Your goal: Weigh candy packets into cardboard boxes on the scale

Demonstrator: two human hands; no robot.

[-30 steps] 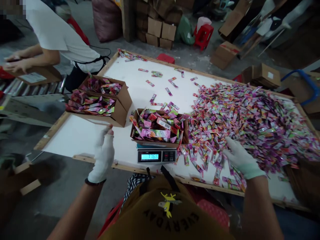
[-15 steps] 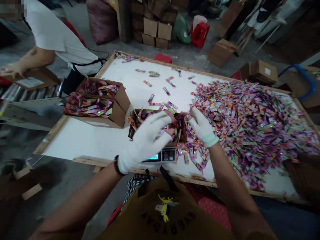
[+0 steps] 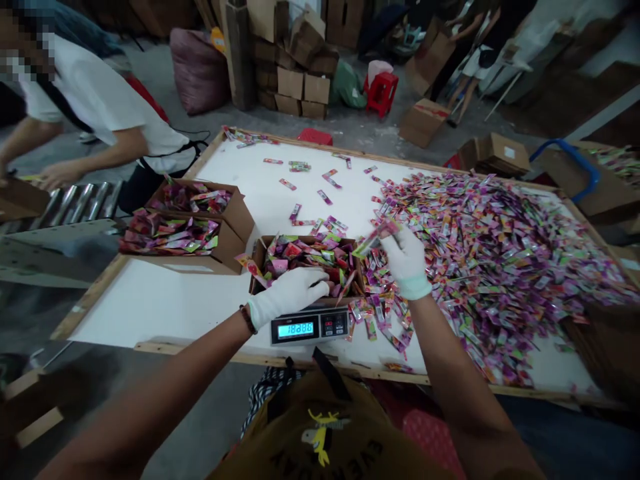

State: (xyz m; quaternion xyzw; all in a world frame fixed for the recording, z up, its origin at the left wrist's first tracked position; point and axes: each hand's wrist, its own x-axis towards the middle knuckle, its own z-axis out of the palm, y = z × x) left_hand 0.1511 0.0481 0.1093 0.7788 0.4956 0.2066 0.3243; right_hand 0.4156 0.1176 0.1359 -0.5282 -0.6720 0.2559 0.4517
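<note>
A cardboard box (image 3: 257,257) full of small colourful packets stands on a digital scale (image 3: 309,327) with a lit display. My left hand (image 3: 293,291), in a white glove, rests over the box's near edge, its fingertips at the packets; whether they grip one is hidden. At the box's right side my gloved right hand (image 3: 404,259) pinches a packet (image 3: 373,241) between thumb and fingers. Beyond that hand spreads a large pile of packets (image 3: 495,260).
Two filled boxes (image 3: 233,243) stand on the table's left part. Loose packets (image 3: 325,197) lie behind the scale. A person in a white shirt (image 3: 100,93) handles a box by a roller conveyor (image 3: 90,200). Red stools (image 3: 383,93) stand behind the table.
My left hand has lowered onto the box's near edge, uncovering the packets and scale display. A packet now shows in my right hand. The person at left has shifted with their box.
</note>
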